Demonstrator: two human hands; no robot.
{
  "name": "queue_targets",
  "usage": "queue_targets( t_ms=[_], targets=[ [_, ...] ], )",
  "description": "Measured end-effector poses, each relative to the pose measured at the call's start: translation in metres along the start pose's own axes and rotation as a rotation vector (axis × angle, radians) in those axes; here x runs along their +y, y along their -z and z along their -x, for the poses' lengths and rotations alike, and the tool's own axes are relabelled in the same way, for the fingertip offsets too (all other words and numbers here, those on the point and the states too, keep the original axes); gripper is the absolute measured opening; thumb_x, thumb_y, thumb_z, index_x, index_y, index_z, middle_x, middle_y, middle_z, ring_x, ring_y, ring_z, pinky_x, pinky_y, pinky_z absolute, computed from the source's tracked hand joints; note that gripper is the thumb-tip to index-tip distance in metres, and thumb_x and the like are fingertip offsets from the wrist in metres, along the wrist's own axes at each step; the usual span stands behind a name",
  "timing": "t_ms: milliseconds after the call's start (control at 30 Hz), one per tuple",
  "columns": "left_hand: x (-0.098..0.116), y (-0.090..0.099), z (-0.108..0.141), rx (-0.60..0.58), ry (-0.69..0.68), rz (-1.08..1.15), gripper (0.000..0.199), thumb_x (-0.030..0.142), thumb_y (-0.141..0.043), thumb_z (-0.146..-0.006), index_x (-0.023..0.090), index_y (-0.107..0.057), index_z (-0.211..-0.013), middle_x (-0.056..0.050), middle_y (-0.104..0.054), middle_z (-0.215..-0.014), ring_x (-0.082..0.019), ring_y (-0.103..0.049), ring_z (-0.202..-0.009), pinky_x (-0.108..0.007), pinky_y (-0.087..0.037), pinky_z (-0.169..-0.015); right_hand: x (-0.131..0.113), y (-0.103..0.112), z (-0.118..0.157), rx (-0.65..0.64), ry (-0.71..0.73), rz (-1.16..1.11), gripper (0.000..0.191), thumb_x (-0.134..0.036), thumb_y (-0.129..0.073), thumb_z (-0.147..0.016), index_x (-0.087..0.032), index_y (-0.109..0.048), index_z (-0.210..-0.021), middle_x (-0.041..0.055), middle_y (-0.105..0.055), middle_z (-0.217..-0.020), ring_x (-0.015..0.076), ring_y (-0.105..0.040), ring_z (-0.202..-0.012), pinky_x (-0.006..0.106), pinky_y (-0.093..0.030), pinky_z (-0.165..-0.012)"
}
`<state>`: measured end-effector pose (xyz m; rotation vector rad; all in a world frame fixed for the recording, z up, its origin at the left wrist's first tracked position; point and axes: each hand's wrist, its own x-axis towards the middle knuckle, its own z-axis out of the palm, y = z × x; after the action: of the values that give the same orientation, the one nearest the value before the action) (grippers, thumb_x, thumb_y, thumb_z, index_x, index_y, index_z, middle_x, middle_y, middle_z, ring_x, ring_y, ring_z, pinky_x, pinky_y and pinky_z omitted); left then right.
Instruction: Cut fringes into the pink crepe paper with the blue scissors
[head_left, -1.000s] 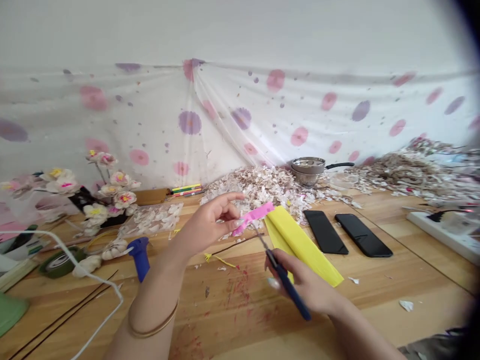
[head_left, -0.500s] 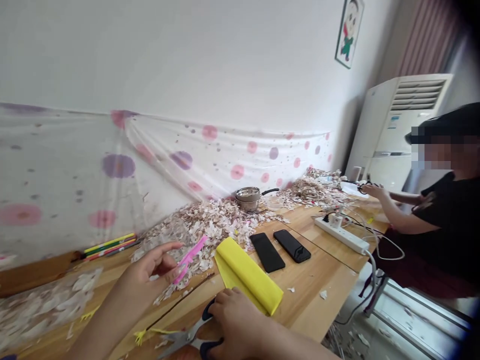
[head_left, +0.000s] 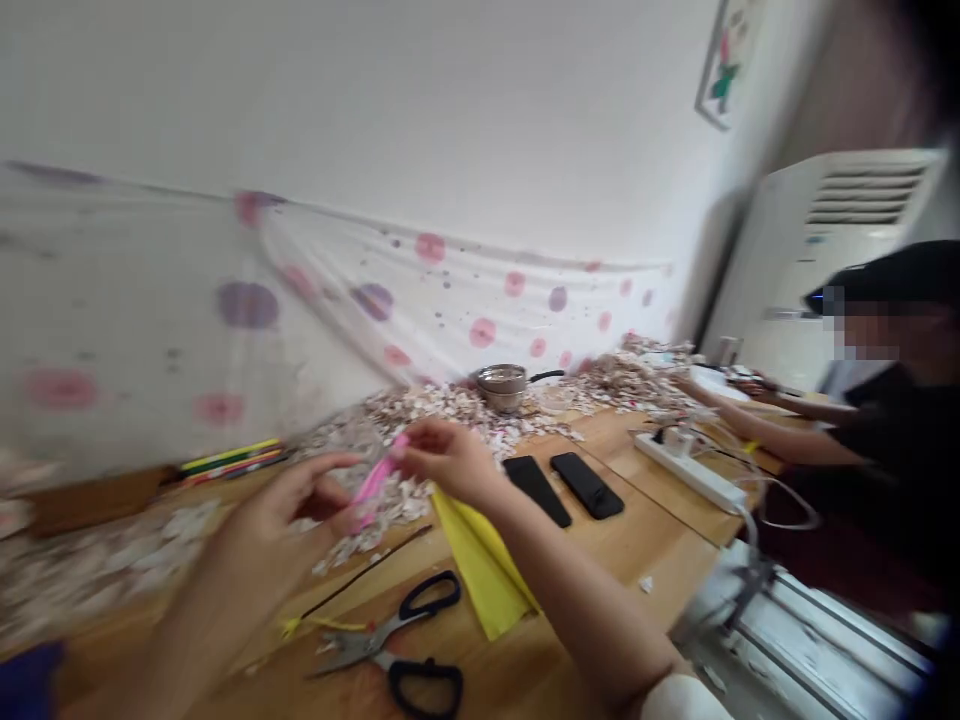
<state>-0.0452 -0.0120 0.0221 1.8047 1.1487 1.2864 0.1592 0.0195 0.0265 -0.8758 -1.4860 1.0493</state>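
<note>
A narrow pink paper strip [head_left: 377, 482], cut into a fringe along one edge a moment earlier, stretches between my hands. My left hand [head_left: 311, 505] pinches its lower end. Its upper end is between the fingers of my right hand [head_left: 442, 458]. Below them, scissors [head_left: 382, 640] with dark handles lie with blades slightly apart on the wooden table. Beside the blades is a thin dark stem [head_left: 364, 572] with a yellow tuft [head_left: 291, 627] at one end. Under my right forearm lies a folded yellow paper sheet [head_left: 480, 570], partly covered.
Two black phones [head_left: 587, 485] lie right of the yellow sheet. Piles of pale petal-like scraps [head_left: 420, 405] line the wall around a metal pot [head_left: 502, 385]. A white power strip [head_left: 686, 470] with cables sits near the right edge. Another person [head_left: 900, 430] works at the far right.
My right hand has let go of the scissors, leaving them on the table, and has moved up to the pink strip. The view has shifted slightly. The other person's arms reach farther forward.
</note>
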Motion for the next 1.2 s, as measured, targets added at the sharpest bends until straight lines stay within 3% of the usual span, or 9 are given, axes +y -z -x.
queue_targets(
  t_ms=[100,233,400,567,667,867,1200],
  targets=[
    [0.017,-0.002,0.002,-0.005,0.024,0.088,0.042,0.034,-0.073,-0.071,0.018,-0.065,-0.108,0.005,-0.059,-0.068,-0.015,-0.058,-0.064,-0.027,-0.047,-0.065,-0.001,-0.002,-0.004,0.014,0.074,-0.063,0.04,-0.055,-0.083,-0.067,-0.018,-0.069,-0.073,-0.0007,-0.068,-0.064,0.0107,-0.06,-0.057,0.023,-0.048,-0.057],
    [0.017,0.001,-0.002,-0.101,0.053,0.109,0.046,0.035,-0.075,-0.071,0.015,-0.065,-0.111,0.004,-0.058,-0.07,-0.014,-0.056,-0.065,-0.027,-0.046,-0.064,0.003,0.002,-0.002,-0.001,0.1,-0.125,0.028,-0.045,-0.084,-0.071,-0.019,-0.074,-0.076,-0.0018,-0.068,-0.06,0.009,-0.057,-0.053,0.022,-0.045,-0.053],
    [0.008,0.002,-0.005,-0.239,0.109,0.146,0.042,0.044,-0.066,-0.085,0.016,-0.067,-0.117,-0.003,-0.067,-0.088,-0.016,-0.06,-0.079,-0.028,-0.047,-0.072,-0.003,0.005,0.007,0.106,0.275,0.095,0.014,-0.036,-0.08,-0.076,-0.022,-0.081,-0.08,0.001,-0.072,-0.062,0.0127,-0.063,-0.056,0.024,-0.05,-0.052],
    [0.008,-0.003,-0.006,-0.273,0.148,0.191,0.032,0.044,-0.072,-0.079,0.015,-0.07,-0.093,-0.005,-0.07,-0.091,-0.017,-0.062,-0.084,-0.029,-0.047,-0.079,-0.017,0.007,0.018,0.122,0.489,0.291,0.01,-0.025,-0.074,-0.08,-0.025,-0.083,-0.085,0.0032,-0.079,-0.076,0.0153,-0.069,-0.06,0.027,-0.055,-0.056],
    [0.009,-0.004,-0.005,-0.232,0.117,0.162,0.031,0.046,-0.07,-0.079,0.016,-0.07,-0.088,-0.004,-0.07,-0.084,-0.017,-0.061,-0.078,-0.029,-0.046,-0.073,-0.021,0.008,0.025,0.142,0.621,0.451,0.015,-0.021,-0.069,-0.085,-0.024,-0.082,-0.092,0.0032,-0.08,-0.078,0.0158,-0.07,-0.062,0.028,-0.057,-0.058],
    [0.015,-0.002,0.0,-0.044,0.037,0.105,0.026,0.042,-0.063,-0.086,0.017,-0.067,-0.087,-0.004,-0.071,-0.082,-0.017,-0.061,-0.074,-0.028,-0.045,-0.068,-0.02,0.005,0.034,0.228,0.795,0.762,0.016,-0.023,-0.066,-0.092,-0.021,-0.08,-0.098,0.0057,-0.08,-0.078,0.0188,-0.073,-0.068,0.029,-0.057,-0.061],
    [0.042,0.01,0.02,-0.038,-0.084,-0.084,0.018,0.034,-0.057,-0.091,0.019,-0.066,-0.087,-0.001,-0.068,-0.082,-0.016,-0.061,-0.079,-0.027,-0.047,-0.072,-0.023,0.006,0.042,0.321,0.769,0.784,0.011,-0.026,-0.065,-0.093,-0.024,-0.076,-0.095,0.0016,-0.08,-0.08,0.0183,-0.075,-0.07,0.027,-0.058,-0.067]
  ],
)
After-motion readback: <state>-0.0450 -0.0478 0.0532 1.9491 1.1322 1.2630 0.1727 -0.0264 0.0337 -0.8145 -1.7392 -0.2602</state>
